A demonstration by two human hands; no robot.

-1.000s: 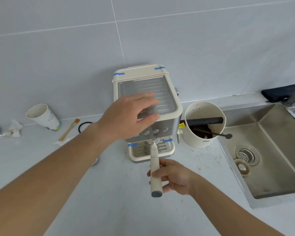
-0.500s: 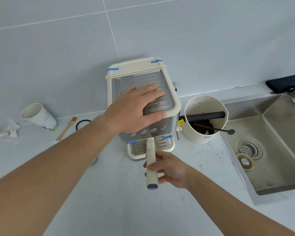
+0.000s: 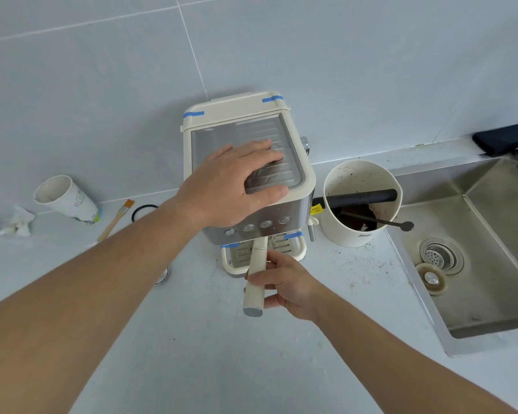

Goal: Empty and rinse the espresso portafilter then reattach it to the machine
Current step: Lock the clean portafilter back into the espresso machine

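Gripping the cream plastic portafilter handle (image 3: 255, 282) near its grey end cap, your right hand (image 3: 287, 286) has fingers curled round it; the basket end is hidden under the group head, so I can't tell if it's locked in or loose. Expect a rigid part, head-heavy once free, the handle likely slick if wet, so hold mid-handle rather than by the cap. Your left hand (image 3: 237, 180) lies flat, fingers straight, on top of the cream-and-steel espresso machine (image 3: 293, 204), bracing it. Good: the machine looks light and could skid on the white counter (image 3: 192, 339) when you twist. Open room lies toward the counter's near edge. To the right, the cream knock box with black bar (image 3: 361, 201) stands just beside the machine, then the steel sink (image 3: 473, 282) past the counter's right edge. Back left: paper cup (image 3: 65, 197), small brush (image 3: 115, 219).
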